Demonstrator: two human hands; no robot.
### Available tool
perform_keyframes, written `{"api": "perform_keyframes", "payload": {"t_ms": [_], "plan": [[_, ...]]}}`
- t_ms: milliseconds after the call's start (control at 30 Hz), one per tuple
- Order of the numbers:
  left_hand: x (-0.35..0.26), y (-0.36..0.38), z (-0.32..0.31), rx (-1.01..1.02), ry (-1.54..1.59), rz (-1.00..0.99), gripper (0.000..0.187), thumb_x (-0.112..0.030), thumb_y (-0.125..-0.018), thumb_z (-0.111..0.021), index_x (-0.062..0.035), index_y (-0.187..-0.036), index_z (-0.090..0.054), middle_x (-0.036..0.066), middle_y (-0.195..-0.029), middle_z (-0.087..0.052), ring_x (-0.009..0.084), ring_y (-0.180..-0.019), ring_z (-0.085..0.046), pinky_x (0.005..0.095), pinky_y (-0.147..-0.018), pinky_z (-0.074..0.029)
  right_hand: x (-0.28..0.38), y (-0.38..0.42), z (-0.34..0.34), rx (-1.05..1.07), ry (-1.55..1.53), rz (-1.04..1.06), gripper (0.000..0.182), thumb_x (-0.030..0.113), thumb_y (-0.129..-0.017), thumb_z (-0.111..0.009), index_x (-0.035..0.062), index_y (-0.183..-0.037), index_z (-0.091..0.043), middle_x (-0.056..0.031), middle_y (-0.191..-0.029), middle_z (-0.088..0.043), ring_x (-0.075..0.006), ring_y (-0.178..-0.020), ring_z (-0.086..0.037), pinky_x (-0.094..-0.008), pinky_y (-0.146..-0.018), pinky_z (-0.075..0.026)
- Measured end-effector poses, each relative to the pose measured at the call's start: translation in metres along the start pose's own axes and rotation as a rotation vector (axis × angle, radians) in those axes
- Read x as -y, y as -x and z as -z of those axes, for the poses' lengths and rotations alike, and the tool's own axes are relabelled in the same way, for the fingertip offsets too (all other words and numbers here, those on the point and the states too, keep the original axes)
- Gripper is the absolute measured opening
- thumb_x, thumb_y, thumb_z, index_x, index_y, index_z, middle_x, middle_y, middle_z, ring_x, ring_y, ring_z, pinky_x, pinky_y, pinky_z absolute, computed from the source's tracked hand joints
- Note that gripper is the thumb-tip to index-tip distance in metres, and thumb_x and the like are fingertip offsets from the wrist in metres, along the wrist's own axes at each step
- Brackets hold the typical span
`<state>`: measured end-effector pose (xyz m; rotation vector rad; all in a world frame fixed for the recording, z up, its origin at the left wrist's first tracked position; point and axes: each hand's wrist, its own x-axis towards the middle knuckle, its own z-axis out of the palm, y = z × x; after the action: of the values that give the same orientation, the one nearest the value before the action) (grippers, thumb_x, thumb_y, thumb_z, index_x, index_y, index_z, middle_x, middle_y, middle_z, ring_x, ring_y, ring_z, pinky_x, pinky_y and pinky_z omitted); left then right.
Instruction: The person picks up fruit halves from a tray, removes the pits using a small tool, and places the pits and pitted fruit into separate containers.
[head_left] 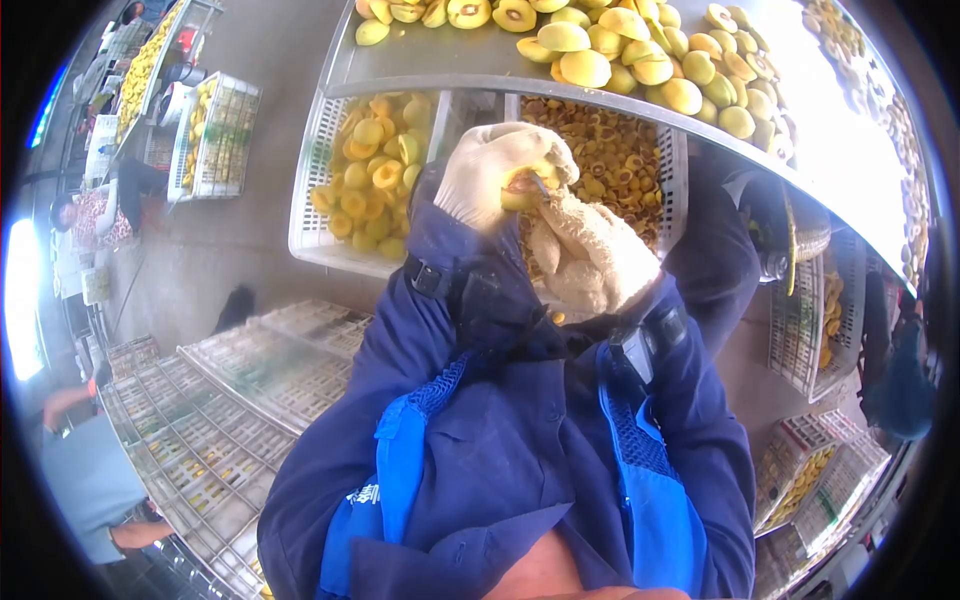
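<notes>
My left hand, in a pale glove, is closed round a yellow peach half with its cut side showing. My right hand, in a rough, dirty-looking glove, grips a small metal pitting tool. The tool's tip meets the cut face of the peach; its handle is hidden in the fist. Below my hands stands a crate of brown and yellow pit pieces. Left of it, a white crate holds peach halves.
A metal table with heaped peach halves runs across the top. Stacked crates stand at lower left, with a person in grey-blue beside them. More fruit crates are at left and right.
</notes>
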<state>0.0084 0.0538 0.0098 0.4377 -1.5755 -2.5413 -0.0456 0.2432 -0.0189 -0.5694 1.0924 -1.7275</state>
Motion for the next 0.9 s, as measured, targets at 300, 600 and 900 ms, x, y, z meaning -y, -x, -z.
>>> {"api": "perform_keyframes", "payload": {"t_ms": [300, 600, 900], "plan": [[0.021, 0.01, -0.017, -0.047, 0.251, -0.208, 0.026, -0.015, -0.105, -0.063, 0.009, -0.108, -0.074, 0.019, -0.1, -0.077, 0.0219, -0.081, -0.073, 0.0322, -0.076, -0.06, 0.002, 0.011, -0.006, -0.154, -0.664, -0.396, 0.045, 0.046, -0.111, -0.059, 0.0048, -0.095, -0.065, -0.0022, -0.059, -0.051, -0.0126, -0.039, -0.043, -0.0284, -0.036, -0.035], [0.022, 0.001, -0.011, 0.072, 0.086, 0.011, 0.029, -0.023, -0.103, -0.068, 0.0055, -0.101, -0.074, 0.02, -0.097, -0.076, 0.0242, -0.082, -0.074, 0.0347, -0.075, -0.061, -0.022, 0.016, 0.0, -0.184, -0.811, -0.472, 0.044, 0.048, -0.109, -0.062, 0.0052, -0.1, -0.067, -0.0048, -0.067, -0.057, -0.0178, -0.052, -0.055, -0.0319, -0.047, -0.044], [0.057, -0.01, -0.022, -0.247, 0.754, -0.133, 0.036, -0.039, -0.11, -0.056, -0.0034, -0.11, -0.062, 0.018, -0.099, -0.07, 0.035, -0.082, -0.071, 0.046, -0.069, -0.06, -0.051, 0.036, 0.009, -0.07, -0.623, -0.299, 0.036, 0.037, -0.107, -0.066, 0.0016, -0.116, -0.068, -0.0114, -0.093, -0.07, -0.0197, -0.077, -0.066, -0.0345, -0.065, -0.054]]}}
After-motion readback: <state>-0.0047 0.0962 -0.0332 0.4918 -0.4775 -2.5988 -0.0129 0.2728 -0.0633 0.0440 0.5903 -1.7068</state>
